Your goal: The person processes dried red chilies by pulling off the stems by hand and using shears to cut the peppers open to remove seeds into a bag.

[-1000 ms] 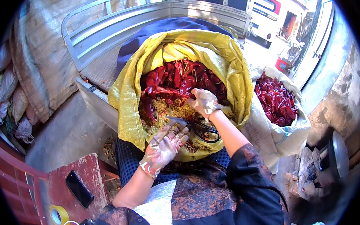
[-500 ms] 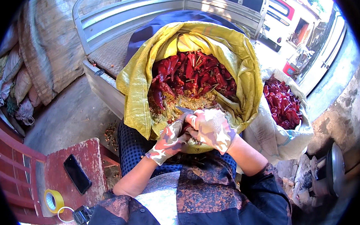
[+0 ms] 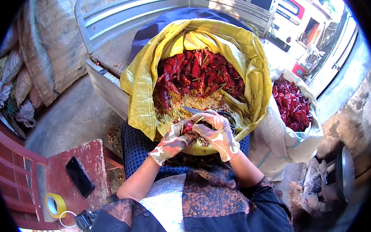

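Both my hands wear camouflage-patterned gloves and work close together over the near side of an open yellow woven sack [image 3: 257, 69]. My left hand [image 3: 172, 141] is closed on a dried red chili pepper [image 3: 188, 127], mostly hidden by the fingers. Scissors [image 3: 190, 109] are in my right hand [image 3: 217, 133]; their blades point up and left, and the dark handle loops show at its right side. The thumb and fingers of that hand also meet at the chili's pale stem. Inside the sack, whole red chilies [image 3: 195, 70] lie behind yellowish seeds and bits [image 3: 199, 103].
A white sack [image 3: 276, 140] of red chilies [image 3: 291, 105] stands at right. Behind is a metal cart bed [image 3: 114, 61]. At left, a worn red chair [image 3: 55, 175] bears a phone [image 3: 79, 177] and a yellow tape roll [image 3: 56, 205]. A round metal-rimmed object [image 3: 347, 174] stands lower right.
My right hand has turned and shifted slightly, so the scissors' handle loops now show. The chili and its stem have come into view between my fingers.
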Motion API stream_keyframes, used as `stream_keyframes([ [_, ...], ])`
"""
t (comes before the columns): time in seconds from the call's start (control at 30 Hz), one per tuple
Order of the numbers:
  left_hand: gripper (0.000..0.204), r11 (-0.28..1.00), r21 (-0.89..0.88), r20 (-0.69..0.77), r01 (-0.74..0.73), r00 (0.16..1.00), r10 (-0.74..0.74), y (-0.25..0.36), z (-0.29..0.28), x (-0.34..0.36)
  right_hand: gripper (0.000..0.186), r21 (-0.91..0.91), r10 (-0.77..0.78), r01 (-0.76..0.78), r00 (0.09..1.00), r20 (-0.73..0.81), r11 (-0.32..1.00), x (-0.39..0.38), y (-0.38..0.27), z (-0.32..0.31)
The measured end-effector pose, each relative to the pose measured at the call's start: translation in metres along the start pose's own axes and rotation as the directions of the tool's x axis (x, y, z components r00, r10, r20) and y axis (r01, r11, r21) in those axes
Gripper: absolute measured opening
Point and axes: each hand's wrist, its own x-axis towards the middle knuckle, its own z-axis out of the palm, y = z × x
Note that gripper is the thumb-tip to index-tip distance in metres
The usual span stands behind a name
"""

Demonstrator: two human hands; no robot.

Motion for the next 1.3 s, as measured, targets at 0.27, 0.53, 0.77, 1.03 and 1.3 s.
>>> stream_keyframes([
  [0.27, 0.033, 0.995, -0.063, 0.009, 0.077, 0.997, -0.076, -0.013, -0.007, -0.01, 0.015, -0.097, -0.048, 0.035, 0.99, -0.13, 0.995, -0.008, -0.02, 0.015],
  [0.53, 0.027, 0.986, 0.163, -0.069, 0.029, 0.997, -0.018, -0.018, 0.001, -0.021, 0.008, 0.091, 0.11, -0.1, 0.987, -0.116, 0.991, -0.019, -0.004, 0.017],
  [0.77, 0.031, 0.994, -0.105, -0.123, 0.033, 0.991, -0.045, -0.018, 0.001, -0.023, 0.009, 0.857, 0.516, -0.41, 0.831, 0.211, 0.31, -0.02, -0.003, 0.022],
  [1.03, 0.03, 0.93, -0.364, -0.224, -0.055, 0.974, -0.03, -0.042, -0.01, -0.015, 0.014, 0.748, 0.388, -0.443, 0.882, 0.267, 0.494, -0.011, 0.013, 0.005],
  [1.3, 0.023, 0.838, -0.546, -0.034, -0.012, 0.999, -0.008, -0.04, -0.021, -0.017, 0.034, 0.296, 0.278, -0.252, 0.959, -0.049, 0.921, 0.049, 0.114, -0.054],
])
